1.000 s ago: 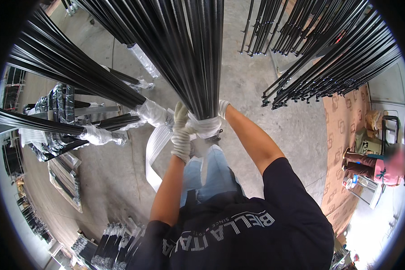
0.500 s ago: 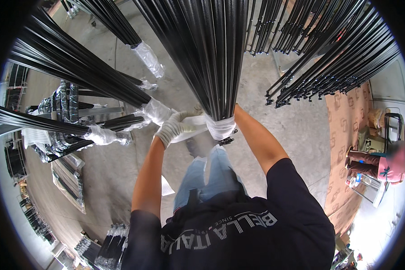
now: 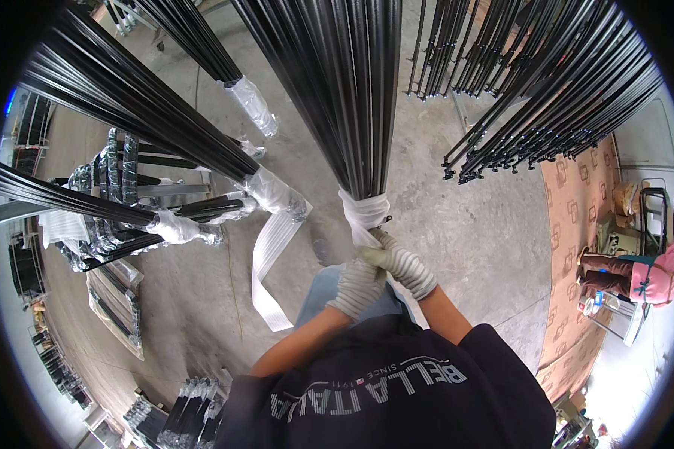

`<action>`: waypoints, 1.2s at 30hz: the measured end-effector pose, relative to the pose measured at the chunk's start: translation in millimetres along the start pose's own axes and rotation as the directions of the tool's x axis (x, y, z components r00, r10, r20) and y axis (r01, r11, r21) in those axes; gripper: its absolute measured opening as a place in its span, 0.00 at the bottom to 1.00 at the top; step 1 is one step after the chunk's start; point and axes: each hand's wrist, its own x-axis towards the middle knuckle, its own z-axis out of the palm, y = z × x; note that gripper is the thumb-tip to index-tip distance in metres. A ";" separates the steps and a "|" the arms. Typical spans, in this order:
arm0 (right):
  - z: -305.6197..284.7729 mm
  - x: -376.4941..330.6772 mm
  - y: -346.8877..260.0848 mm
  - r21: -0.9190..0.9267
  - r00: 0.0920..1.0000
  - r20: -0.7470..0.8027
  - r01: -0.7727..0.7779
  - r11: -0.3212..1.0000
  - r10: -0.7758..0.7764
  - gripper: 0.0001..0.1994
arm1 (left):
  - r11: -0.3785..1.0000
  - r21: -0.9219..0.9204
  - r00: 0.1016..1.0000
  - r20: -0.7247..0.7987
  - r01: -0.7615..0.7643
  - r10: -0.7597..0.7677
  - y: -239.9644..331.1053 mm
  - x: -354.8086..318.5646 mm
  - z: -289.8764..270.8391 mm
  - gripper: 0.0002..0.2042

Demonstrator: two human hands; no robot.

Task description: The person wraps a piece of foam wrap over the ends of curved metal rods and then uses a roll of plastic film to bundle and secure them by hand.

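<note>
A thick bundle of long black metal tubes [image 3: 344, 97] hangs down in front of me. White foam wrap [image 3: 365, 209] goes around its lower end, with a small dark fitting sticking out on the right. Just below that end, my two gloved hands meet. My left hand [image 3: 358, 290] is closed and pressed against the other. Above and right of it, my right hand [image 3: 404, 266] is closed at the lower, twisted part of the foam wrap. The fingers partly hide what they grip.
To the left hang more black tube bundles [image 3: 150, 105] with wrapped ends; a loose white foam strip [image 3: 266, 262] dangles from one. Many thin black rods [image 3: 562, 120] hang at the right. Wrapped frames [image 3: 116, 299] stand on the left, and a person in pink [image 3: 651, 280] is far right.
My left hand has moved right and down from the stretched foam strip; my right hand has come from behind the bundle. Both now meet below its end, and the strip around it is wound closer.
</note>
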 end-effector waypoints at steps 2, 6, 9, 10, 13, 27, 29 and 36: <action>2.5 -0.4 -3.0 0.208 0.978 -0.066 -0.182 0.961 0.199 0.21 | 0.998 0.062 0.997 0.074 0.012 -0.017 11.9 2.4 1.1 0.09; -19.6 6.3 13.5 0.019 0.960 -0.105 -0.258 0.966 0.259 0.25 | 0.973 0.192 0.940 0.336 -0.131 0.060 12.3 13.4 -17.7 0.12; -18.9 -7.5 5.4 -0.663 0.997 -0.061 -0.012 0.748 -0.038 0.19 | 0.966 0.084 0.945 0.201 0.244 -0.257 -5.0 36.6 -54.6 0.17; -16.1 -14.5 -5.0 -0.676 0.997 0.008 0.059 0.734 -0.072 0.18 | 0.923 -0.209 0.927 -0.126 0.324 -0.354 -24.3 39.0 -49.5 0.19; -11.1 -29.0 -13.5 -0.798 1.000 0.015 0.014 0.603 -0.003 0.16 | 0.200 -0.942 0.889 0.165 0.270 -0.426 11.2 80.3 -30.8 0.18; -102.9 40.3 -23.3 -0.894 0.973 -0.043 0.064 0.443 -0.227 0.07 | 0.731 -0.661 0.977 0.209 0.169 -0.037 -31.4 91.2 -33.3 0.24; -93.8 47.5 -31.0 -0.883 0.947 -0.018 0.135 0.449 -0.321 0.09 | 0.738 -0.655 0.982 0.183 0.162 -0.052 -24.0 85.3 -36.0 0.25; -95.2 46.6 -4.0 -0.404 0.899 -0.391 0.023 0.914 -0.196 0.10 | 0.406 -0.895 0.977 0.121 0.183 -0.174 -4.1 61.6 -12.4 0.27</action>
